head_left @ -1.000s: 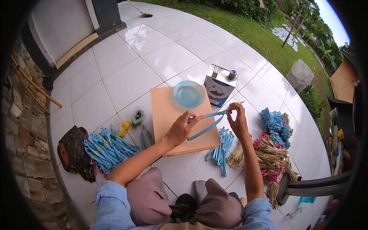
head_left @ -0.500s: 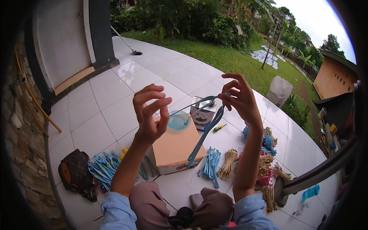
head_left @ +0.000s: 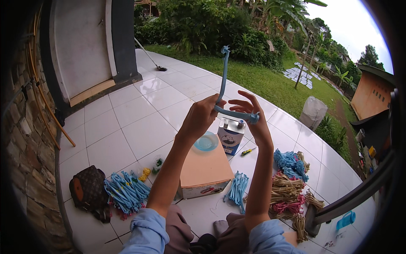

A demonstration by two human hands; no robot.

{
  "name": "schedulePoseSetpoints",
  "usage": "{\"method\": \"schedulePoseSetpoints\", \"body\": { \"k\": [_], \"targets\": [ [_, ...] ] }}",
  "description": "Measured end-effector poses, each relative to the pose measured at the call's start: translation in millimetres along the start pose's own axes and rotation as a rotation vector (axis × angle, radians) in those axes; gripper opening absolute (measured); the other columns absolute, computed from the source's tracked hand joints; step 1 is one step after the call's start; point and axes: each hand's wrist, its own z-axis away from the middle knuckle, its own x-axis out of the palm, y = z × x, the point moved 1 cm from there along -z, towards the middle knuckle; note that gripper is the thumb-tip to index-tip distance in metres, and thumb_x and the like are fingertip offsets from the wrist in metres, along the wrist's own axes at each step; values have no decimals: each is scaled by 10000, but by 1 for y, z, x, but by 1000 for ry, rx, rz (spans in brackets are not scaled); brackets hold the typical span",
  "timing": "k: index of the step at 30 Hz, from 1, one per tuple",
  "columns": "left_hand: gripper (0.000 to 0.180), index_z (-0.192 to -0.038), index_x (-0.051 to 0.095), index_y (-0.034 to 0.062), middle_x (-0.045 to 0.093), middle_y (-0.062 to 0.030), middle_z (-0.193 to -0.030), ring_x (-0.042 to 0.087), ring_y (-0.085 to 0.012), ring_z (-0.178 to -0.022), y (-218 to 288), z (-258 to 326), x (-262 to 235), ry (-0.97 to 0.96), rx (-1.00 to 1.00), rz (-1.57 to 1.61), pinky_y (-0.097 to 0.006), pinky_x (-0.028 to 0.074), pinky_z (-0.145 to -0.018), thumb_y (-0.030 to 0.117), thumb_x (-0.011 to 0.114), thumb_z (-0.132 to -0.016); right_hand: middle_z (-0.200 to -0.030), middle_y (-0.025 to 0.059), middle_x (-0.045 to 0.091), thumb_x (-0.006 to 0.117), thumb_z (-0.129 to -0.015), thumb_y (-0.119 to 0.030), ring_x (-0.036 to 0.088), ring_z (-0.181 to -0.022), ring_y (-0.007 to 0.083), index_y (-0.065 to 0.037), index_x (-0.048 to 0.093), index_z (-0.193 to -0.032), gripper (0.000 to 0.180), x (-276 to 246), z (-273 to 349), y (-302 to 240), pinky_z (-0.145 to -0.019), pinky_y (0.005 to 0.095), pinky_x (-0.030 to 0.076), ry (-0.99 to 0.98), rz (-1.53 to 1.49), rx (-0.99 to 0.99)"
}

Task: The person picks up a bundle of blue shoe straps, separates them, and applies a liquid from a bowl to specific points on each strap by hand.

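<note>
My left hand (head_left: 200, 117) is closed round the middle of a blue cord with knotted ends (head_left: 231, 112), raised above the cardboard box (head_left: 206, 167). One length of the cord stands up from the fist; the other reaches across to my right hand (head_left: 259, 122). That hand's fingers are spread, and the cord's knotted end lies against it. On the box top is a clear blue bowl (head_left: 207, 141). Behind the box stands a blue and white metal can (head_left: 231, 134). A bundle of light blue cords (head_left: 238, 189) lies beside the box.
Left of me, a brown bag (head_left: 88, 189) sits by a pile of blue cords (head_left: 126, 191). At right lie beige and pink bundles (head_left: 287, 190), more blue cords (head_left: 292, 164) and a blue cup (head_left: 346, 220). A yellow-black cutter (head_left: 248, 151) rests on the tiles. A dark post slants at right.
My left hand has moved right and closed on the cord. My right hand's fingers have spread. The cord, hanging in loops before, now has one end up and one end across.
</note>
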Motion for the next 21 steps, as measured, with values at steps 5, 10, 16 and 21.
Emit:
{"method": "schedulePoseSetpoints", "body": {
  "k": [5,10,16,21],
  "targets": [
    [154,-940,535,-1,654,-159,-858,647,-300,-821,-10,4,0,-76,23,-207,-387,517,-668,111,584,-847,-1269,185,495,604,-841,-71,517,-1141,273,-86,247,-1392,657,11,2,-6,-950,369,431,36,-150,-171],
    [219,-1050,599,75,648,-130,-769,634,-245,-664,0,9,-1,-146,30,-508,-362,493,-659,208,561,-880,-1261,217,487,569,-882,-148,550,-1098,295,-10,267,-1364,586,8,0,-9,-942,386,444,81,-221,-190],
    [539,-915,660,31,594,-116,-582,576,-192,-499,6,7,-1,-164,-331,-203,-339,477,-561,451,325,-958,-1280,203,464,493,-921,-163,472,-1188,301,-8,300,-1349,495,18,-7,10,-1013,387,376,59,-483,-165],
    [598,-655,536,-86,570,-248,-633,570,-426,-624,2,6,12,75,-273,-231,-438,476,-642,375,307,-959,-1136,111,558,443,-955,-252,519,-1082,196,-14,398,-1289,413,75,-2,43,-874,295,427,135,-450,141]
  ]
}}
